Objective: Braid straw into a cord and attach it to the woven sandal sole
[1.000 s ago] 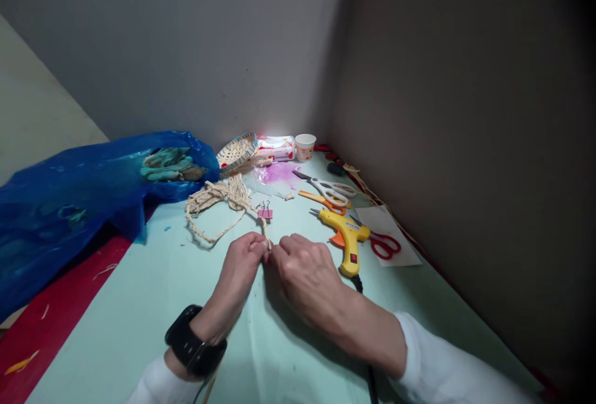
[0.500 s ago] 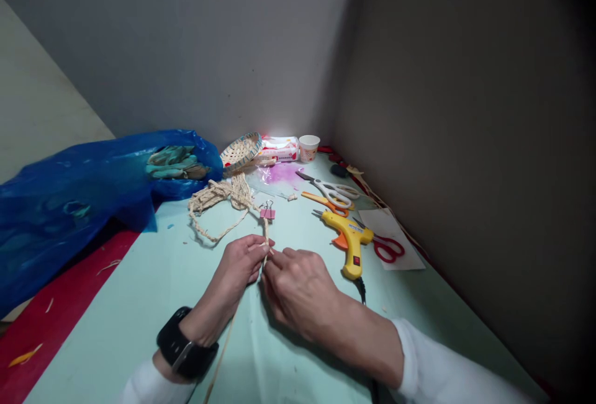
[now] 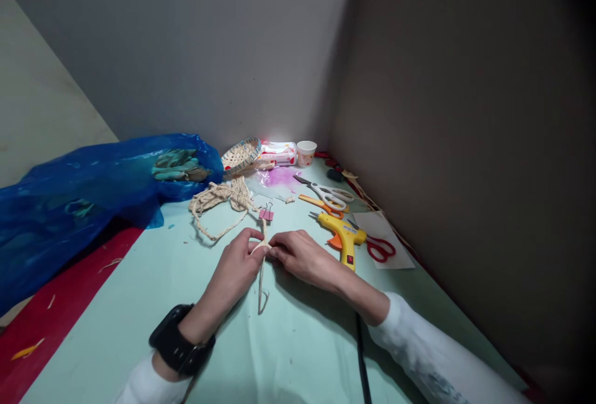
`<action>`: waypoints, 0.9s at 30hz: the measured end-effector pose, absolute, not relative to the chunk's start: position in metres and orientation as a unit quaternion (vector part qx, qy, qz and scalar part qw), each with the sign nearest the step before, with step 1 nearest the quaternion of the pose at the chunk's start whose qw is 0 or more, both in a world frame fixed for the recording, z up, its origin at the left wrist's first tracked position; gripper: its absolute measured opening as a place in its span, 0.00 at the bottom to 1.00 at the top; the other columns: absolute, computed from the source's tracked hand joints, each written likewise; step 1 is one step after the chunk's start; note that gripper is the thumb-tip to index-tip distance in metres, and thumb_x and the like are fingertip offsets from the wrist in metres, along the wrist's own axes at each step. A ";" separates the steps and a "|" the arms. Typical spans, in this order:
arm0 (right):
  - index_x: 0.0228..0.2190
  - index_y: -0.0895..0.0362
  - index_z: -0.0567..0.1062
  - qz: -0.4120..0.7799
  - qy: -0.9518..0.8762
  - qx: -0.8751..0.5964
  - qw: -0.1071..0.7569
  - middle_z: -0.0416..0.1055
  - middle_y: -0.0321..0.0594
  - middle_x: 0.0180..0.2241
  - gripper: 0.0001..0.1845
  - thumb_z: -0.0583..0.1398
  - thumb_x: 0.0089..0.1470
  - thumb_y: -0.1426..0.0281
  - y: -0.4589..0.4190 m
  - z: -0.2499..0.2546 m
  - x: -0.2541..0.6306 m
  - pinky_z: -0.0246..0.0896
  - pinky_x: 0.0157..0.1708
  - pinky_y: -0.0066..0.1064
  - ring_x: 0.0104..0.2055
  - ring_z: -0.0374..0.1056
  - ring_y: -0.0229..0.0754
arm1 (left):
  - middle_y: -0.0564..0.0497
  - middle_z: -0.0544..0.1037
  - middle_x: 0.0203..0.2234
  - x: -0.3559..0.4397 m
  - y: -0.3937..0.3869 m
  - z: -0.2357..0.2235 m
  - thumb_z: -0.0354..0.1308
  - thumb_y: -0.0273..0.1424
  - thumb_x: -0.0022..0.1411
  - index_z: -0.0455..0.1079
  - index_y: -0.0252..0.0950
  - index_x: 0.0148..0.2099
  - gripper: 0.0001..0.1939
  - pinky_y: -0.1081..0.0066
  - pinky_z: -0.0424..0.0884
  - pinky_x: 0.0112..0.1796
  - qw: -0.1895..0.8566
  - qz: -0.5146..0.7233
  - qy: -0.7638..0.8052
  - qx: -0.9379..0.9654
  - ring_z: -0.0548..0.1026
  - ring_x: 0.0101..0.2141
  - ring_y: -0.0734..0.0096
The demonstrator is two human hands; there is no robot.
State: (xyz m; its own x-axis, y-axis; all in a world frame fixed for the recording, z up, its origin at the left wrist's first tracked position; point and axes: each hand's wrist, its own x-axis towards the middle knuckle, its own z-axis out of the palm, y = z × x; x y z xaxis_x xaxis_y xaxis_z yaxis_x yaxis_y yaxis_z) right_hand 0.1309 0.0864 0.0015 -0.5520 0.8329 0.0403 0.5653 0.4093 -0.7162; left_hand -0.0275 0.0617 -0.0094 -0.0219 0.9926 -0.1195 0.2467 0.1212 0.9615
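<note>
Both the left hand [image 3: 235, 262] and right hand [image 3: 307, 259] angle inward over the table [image 3: 116, 329], fingers pinched on strands [image 3: 261, 281] of the braided fiber cord [image 3: 265, 228] just below its pink binder clip [image 3: 266, 215]. The cord looks light, soft and pliable, liable to loosen; best held where the strands cross.

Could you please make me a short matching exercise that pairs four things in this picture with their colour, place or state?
Column one:
1. binder clip
2. paper cup
3. left hand
4. glue gun

Column two:
A. pinching the pale cord
B. yellow, with an orange trigger
C. pink, with wire handles
D. upright at the far end

Pairs: 1-C, 2-D, 3-A, 4-B
</note>
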 end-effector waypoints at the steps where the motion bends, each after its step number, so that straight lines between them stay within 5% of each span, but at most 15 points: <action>1: 0.29 0.60 0.76 0.331 -0.818 -0.424 0.202 0.71 0.38 0.24 0.12 0.53 0.57 0.74 0.086 0.002 0.130 0.49 0.29 0.26 0.27 0.61 0.36 | 0.61 0.69 0.15 -0.028 0.061 -0.008 0.58 0.32 0.53 0.65 0.38 0.38 0.09 0.74 0.56 0.20 0.445 0.396 0.594 0.541 0.63 0.15 0.74; 9: 0.26 0.60 0.77 0.328 -0.787 -0.461 0.247 0.65 0.35 0.20 0.14 0.52 0.53 0.74 0.089 -0.002 0.126 0.44 0.26 0.28 0.24 0.54 0.35 | 0.54 0.76 0.19 -0.031 0.064 -0.004 0.50 0.29 0.57 0.63 0.40 0.33 0.02 0.69 0.61 0.27 0.348 0.315 0.613 0.636 0.70 0.22 0.66; 17: 0.19 0.60 0.73 0.411 -0.735 -0.465 0.275 0.51 0.30 0.16 0.18 0.53 0.55 0.66 0.092 -0.015 0.122 0.42 0.22 0.26 0.22 0.47 0.33 | 0.52 0.76 0.18 -0.025 0.055 0.007 0.46 0.29 0.61 0.61 0.41 0.24 0.13 0.69 0.58 0.29 0.261 0.238 0.629 0.693 0.71 0.24 0.63; 27: 0.21 0.60 0.77 0.406 -0.708 -0.477 0.326 0.70 0.36 0.19 0.16 0.54 0.53 0.70 0.087 -0.015 0.120 0.48 0.27 0.27 0.23 0.59 0.35 | 0.43 0.76 0.30 -0.020 0.044 0.006 0.42 0.27 0.66 0.68 0.39 0.32 0.15 0.65 0.55 0.32 0.085 0.156 0.664 0.726 0.73 0.34 0.56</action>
